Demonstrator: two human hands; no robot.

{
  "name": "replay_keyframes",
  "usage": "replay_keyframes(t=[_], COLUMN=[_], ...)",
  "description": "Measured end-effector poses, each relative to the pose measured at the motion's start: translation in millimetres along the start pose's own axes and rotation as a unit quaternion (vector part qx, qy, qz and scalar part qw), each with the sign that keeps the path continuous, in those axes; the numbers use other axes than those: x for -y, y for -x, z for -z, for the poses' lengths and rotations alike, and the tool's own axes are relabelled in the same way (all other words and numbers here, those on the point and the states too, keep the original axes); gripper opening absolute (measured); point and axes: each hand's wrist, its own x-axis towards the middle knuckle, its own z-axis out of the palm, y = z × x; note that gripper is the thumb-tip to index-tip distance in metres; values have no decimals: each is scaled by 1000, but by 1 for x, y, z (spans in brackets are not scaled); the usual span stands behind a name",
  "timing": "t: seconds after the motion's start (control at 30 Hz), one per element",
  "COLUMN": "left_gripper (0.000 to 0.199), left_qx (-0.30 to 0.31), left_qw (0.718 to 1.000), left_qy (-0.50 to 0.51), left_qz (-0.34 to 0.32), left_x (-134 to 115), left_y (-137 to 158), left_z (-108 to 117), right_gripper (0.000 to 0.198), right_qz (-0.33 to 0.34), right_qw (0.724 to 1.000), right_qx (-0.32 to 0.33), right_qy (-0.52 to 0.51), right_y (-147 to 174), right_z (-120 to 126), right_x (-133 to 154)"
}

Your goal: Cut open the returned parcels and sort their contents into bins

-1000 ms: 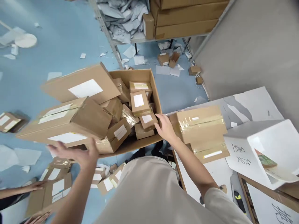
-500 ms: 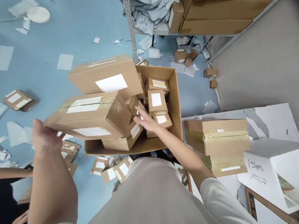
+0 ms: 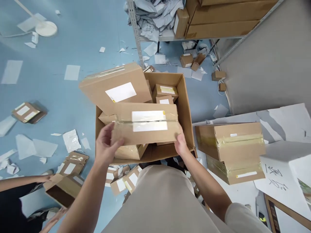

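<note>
A taped cardboard box (image 3: 123, 134) with a white label across its seam is held level between my two hands. My left hand (image 3: 107, 142) grips its left end, thumb on top. At the opposite end, my right hand (image 3: 181, 142) is closed on the edge. Beneath it stands a large open carton (image 3: 186, 110) with several smaller labelled boxes inside, partly hidden by the held box. A larger labelled box (image 3: 97, 94) leans in the carton's far left part, sticking out over the rim.
At lower left, a co-worker's hands hold an open box (image 3: 60, 187). Stacked cartons (image 3: 239, 139) stand at right beside white boxes. A shelf (image 3: 167, 35) with grey bags and cartons is at the back. Paper scraps and a small box (image 3: 29, 111) lie on the blue floor.
The held box has moved right and turned level over the carton. My right hand has left the carton's inside and taken its right end. A co-worker's open box has come into view.
</note>
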Motion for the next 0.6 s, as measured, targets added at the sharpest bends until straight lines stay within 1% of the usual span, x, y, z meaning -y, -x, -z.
replay_keyframes(t=[0.03,0.07,0.1,0.17,0.27,0.37,0.43,0.5,0.6], left_gripper=[76,78,78,77,76,76,73,66,55], left_qx=[34,56,70,87,109,125,123,99,52], left_qw=[999,998,996,994,992,989,988,989,982], left_qy=[14,31,46,52,64,82,86,96,147], left_qz=[8,19,30,30,8,-20,-32,-50,-104], left_x=[-3,-5,-8,-12,-13,-10,-8,-12,-32], left_y=[4,7,9,13,15,15,14,14,15], left_z=[-10,-20,-28,-39,-47,-53,-57,-64,-76], right_gripper=[85,82,79,70,59,57,57,56,52], right_qz=[-13,-24,-33,-34,-6,38,71,101,142], right_qw=[999,998,997,998,999,997,992,986,974], right_qx=[-34,-53,-60,-49,-38,-54,-66,-77,-95], right_qy=[-17,-24,-25,-20,5,46,76,105,145], right_y=[4,8,11,19,31,42,51,61,80], right_z=[10,19,26,38,51,60,65,69,74], right_x=[2,5,7,11,15,21,31,46,76])
